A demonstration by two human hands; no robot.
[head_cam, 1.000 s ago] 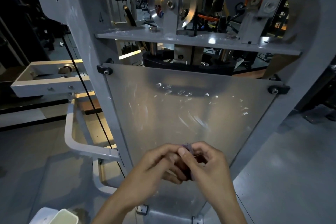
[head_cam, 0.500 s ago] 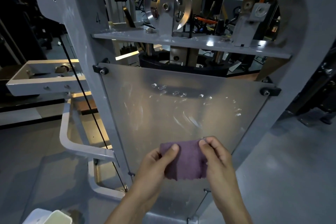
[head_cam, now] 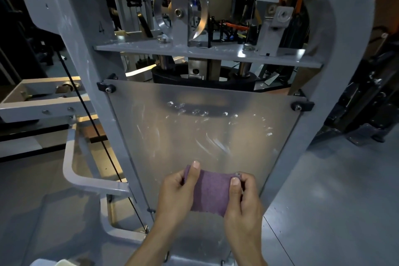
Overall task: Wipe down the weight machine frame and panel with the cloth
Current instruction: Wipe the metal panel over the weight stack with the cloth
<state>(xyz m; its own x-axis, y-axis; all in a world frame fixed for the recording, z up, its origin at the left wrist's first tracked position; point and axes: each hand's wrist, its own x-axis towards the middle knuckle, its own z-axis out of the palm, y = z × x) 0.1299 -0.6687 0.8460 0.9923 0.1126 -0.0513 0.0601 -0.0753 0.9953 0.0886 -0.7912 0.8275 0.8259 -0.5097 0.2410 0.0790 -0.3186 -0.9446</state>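
A small purple cloth [head_cam: 210, 192] is stretched between both my hands in front of the lower part of the translucent panel [head_cam: 200, 127]. My left hand [head_cam: 176, 192] pinches its left edge with the thumb on top. My right hand [head_cam: 243, 201] pinches the right edge. The panel is bolted to the grey weight machine frame [head_cam: 86, 54] and carries white smears and streaks across its middle. The cloth hangs just clear of the panel; contact cannot be told.
A grey crossbar [head_cam: 207, 53] with a pulley wheel [head_cam: 180, 14] spans the frame above the panel. A black cable [head_cam: 90, 119] runs diagonally down the left upright. A white bracket arm [head_cam: 43, 101] juts out left. A white container [head_cam: 56, 262] sits at bottom left.
The bunched cloth was unfolded and spread flat between both hands. The hands now sit a little closer together, the cloth slightly slack, and the view has moved nearer the panel.
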